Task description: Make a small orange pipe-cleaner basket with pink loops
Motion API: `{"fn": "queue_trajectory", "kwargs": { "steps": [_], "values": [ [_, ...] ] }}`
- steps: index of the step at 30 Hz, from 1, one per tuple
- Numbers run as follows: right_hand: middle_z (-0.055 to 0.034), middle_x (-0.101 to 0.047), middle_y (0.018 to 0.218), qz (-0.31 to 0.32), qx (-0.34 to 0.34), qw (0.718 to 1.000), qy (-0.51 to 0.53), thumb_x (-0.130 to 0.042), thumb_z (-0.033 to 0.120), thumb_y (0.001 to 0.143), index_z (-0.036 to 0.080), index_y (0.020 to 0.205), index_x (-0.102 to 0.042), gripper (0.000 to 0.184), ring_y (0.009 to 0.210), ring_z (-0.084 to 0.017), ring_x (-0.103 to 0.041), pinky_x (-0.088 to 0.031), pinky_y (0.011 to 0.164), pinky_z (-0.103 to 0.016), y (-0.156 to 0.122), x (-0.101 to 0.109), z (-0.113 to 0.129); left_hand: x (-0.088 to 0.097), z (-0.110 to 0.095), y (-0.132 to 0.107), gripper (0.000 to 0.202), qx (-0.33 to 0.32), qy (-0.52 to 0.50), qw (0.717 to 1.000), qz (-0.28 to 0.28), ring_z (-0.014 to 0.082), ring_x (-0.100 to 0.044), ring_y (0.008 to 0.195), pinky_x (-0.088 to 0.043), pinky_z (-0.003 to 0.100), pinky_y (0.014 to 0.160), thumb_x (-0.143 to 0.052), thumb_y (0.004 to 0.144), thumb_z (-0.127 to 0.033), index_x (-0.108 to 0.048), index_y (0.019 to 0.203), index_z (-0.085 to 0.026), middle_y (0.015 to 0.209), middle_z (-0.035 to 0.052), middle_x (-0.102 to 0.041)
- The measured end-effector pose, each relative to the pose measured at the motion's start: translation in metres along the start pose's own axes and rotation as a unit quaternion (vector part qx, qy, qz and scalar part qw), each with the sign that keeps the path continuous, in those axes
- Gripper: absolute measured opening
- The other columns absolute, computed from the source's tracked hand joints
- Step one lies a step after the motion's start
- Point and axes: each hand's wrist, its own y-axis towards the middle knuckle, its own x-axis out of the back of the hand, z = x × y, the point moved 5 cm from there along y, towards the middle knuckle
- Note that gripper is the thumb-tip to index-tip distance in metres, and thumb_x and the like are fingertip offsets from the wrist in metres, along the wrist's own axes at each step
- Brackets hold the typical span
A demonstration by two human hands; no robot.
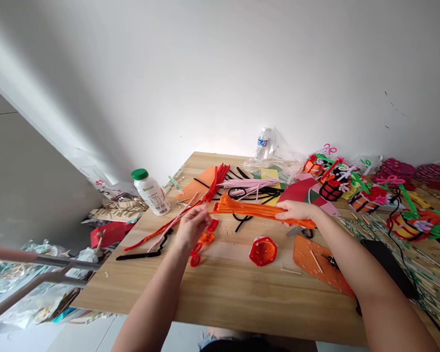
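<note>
My right hand [297, 211] is closed round a bundle of orange pipe cleaners [249, 209], held level above the wooden table [223, 288]. At the bundle's left end my left hand [193, 226] pinches one of the orange strands. Just below my left hand lies a twisted red-and-orange pipe cleaner piece [202, 243]. A small red woven pipe cleaner basket [263, 251] sits on the table in front of my hands.
Red [214, 185], pink [247, 185] and black [143, 253] pipe cleaners lie about. A white bottle with a green cap [151, 192] leans at the left, a water bottle [263, 143] at the back. Finished flower baskets [370, 198] crowd the right. Orange paper [315, 261] lies near scissors [300, 231].
</note>
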Motion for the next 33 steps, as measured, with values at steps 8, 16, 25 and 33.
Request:
{"fn": "queue_trajectory", "kwargs": {
  "steps": [8,16,25,33],
  "values": [
    [-0.0023,-0.063,0.072,-0.198,0.010,0.976,-0.089,-0.064,0.042,0.081,0.015,0.093,-0.059,0.029,0.059,-0.012,-0.058,-0.048,0.060,-0.023,0.019,0.071,-0.020,0.088,-0.064,0.013,0.023,-0.183,-0.273,0.937,-0.114,0.0058,-0.057,0.062,-0.048,0.020,0.067,-0.067,0.068,-0.006,-0.052,0.078,-0.021,0.056,-0.0089,-0.050],
    [-0.0168,-0.064,0.117,-0.363,-0.030,0.919,-0.149,-0.077,0.025,0.069,0.012,0.110,-0.063,0.045,0.104,-0.028,-0.060,-0.046,0.088,-0.034,0.062,0.066,-0.012,0.071,-0.087,-0.011,0.017,-0.253,-0.174,0.949,-0.069,0.0084,-0.056,0.063,-0.050,0.020,0.070,-0.070,0.073,-0.020,-0.056,0.064,-0.022,0.050,-0.0065,-0.042],
    [-0.0060,-0.067,0.112,-0.208,0.296,0.930,-0.068,-0.054,0.039,0.089,0.018,0.109,-0.065,0.030,0.103,-0.018,-0.063,-0.050,0.089,-0.032,0.001,-0.045,0.111,-0.013,-0.043,-0.035,0.021,-0.168,-0.057,0.969,0.174,0.0090,-0.048,0.040,-0.043,0.023,0.045,-0.081,0.065,-0.031,-0.065,0.075,-0.022,0.045,-0.0071,-0.050],
    [0.0020,-0.061,0.070,-0.196,0.178,0.958,0.111,-0.057,0.037,0.085,0.019,0.107,-0.060,0.029,0.045,-0.008,-0.054,-0.045,0.043,-0.021,-0.039,-0.162,0.071,-0.074,0.016,-0.083,0.017,-0.126,0.184,0.962,0.158,0.0157,-0.065,0.066,-0.053,0.029,0.063,-0.074,0.073,-0.032,-0.070,0.082,-0.019,0.079,0.0051,-0.071]
  ]
}}
